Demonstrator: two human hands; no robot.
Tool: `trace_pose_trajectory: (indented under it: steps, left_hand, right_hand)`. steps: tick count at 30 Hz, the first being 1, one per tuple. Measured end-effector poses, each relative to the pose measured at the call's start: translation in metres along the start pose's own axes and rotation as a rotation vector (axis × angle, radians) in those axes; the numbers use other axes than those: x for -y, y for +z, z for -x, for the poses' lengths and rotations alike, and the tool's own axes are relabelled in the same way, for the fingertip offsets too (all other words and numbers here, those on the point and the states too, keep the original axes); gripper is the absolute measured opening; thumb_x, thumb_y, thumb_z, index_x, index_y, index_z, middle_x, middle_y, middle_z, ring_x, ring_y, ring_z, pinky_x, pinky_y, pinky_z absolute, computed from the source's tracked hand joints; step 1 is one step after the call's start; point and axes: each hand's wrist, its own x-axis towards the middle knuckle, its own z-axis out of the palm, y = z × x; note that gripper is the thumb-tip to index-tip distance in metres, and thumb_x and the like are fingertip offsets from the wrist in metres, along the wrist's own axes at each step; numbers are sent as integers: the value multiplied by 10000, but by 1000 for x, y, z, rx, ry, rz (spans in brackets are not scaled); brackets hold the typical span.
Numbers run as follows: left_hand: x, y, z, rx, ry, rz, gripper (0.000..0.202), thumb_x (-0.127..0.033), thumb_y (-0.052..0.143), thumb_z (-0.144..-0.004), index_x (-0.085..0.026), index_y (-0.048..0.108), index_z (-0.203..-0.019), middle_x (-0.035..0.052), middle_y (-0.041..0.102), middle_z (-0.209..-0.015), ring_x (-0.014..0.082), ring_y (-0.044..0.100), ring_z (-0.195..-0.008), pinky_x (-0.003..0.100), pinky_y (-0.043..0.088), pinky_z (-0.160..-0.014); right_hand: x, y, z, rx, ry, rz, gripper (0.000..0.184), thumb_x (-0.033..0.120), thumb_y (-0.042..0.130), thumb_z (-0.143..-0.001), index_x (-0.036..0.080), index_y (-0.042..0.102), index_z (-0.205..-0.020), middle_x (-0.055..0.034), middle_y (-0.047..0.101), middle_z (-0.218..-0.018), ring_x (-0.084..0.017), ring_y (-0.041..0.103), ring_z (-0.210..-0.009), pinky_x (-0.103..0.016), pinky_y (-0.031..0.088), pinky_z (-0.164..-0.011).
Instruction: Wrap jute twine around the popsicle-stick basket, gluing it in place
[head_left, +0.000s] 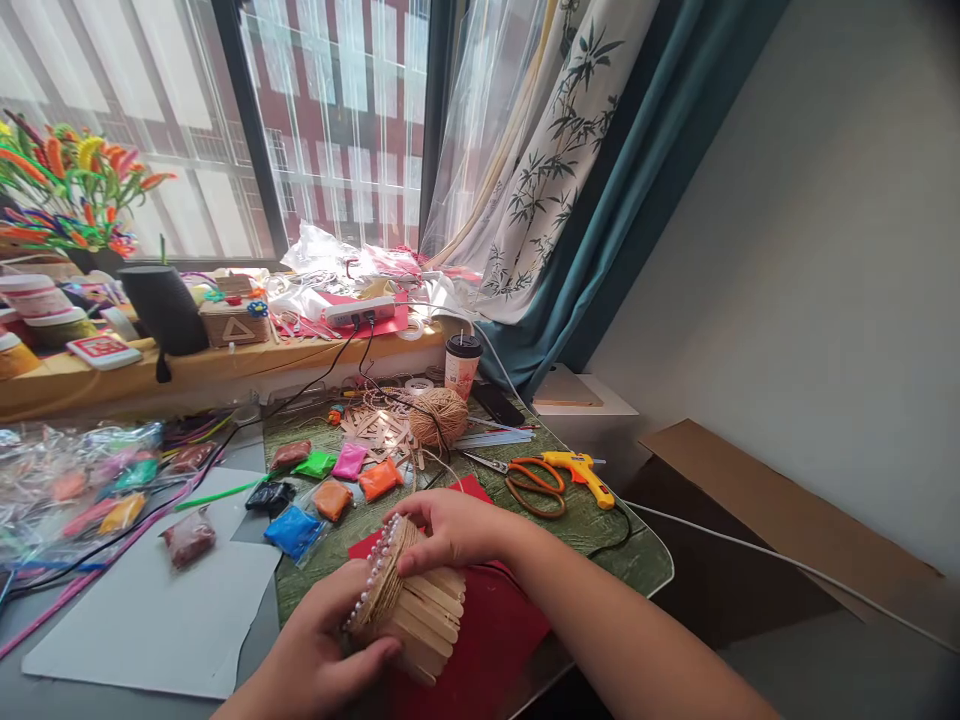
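Note:
Between both hands I hold a small cup-like holder (424, 610) made of wooden craft sticks, tilted on its side. Twine wraps its band, and a row of white pearl beads lines one edge. My left hand (326, 635) grips it from the left and below, thumb along the sticks. My right hand (454, 530) closes over its upper side, thumb pressed on the twine. Red paper (502, 620) lies under the holder. Beyond my hands are a ball of twine (438, 416), orange-handled scissors (536, 487) and a yellow glue gun (581, 475).
Colourful clay packets, such as a blue one (295, 532), lie left of the hands. Wooden sticks (379, 428) are piled behind. A paper cup (463, 366) stands near the sill. White board (157, 620) covers the left side. A cable (750, 545) runs past the table's right edge.

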Motion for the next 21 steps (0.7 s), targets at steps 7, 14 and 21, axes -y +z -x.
trace_pose_trajectory:
  steps: [7, 14, 21]
  left_hand:
    - [6, 5, 2, -98, -355, 246, 392, -516, 737, -857, -184, 810, -1051, 99, 824, -946, 309, 747, -880, 344, 599, -752]
    - [-6, -1, 1, -55, -147, 297, 354, -456, 722, -889, -242, 800, -1161, 97, 783, -1138, 310, 697, -1003, 360, 556, -900]
    - [-6, -2, 2, 68, -153, 452, 370, -447, 744, -880, -297, 782, -1216, 68, 780, -1009, 272, 687, -927, 320, 549, -870]
  right_hand:
    - [20, 9, 6, -179, 11, 380, 665, 606, 874, -640, 240, 726, -1176, -36, 728, -962, -209, 637, -811, -266, 441, -674]
    - [7, -13, 7, -207, -268, 399, 702, 644, 846, -665, 235, 719, -1221, -22, 700, -961, -183, 607, -854, -270, 443, -768]
    - [-6, -17, 11, -357, -611, 468, 589, 762, 683, -735, 185, 748, -834, 4, 591, -669, -144, 496, -643, -267, 384, -629]
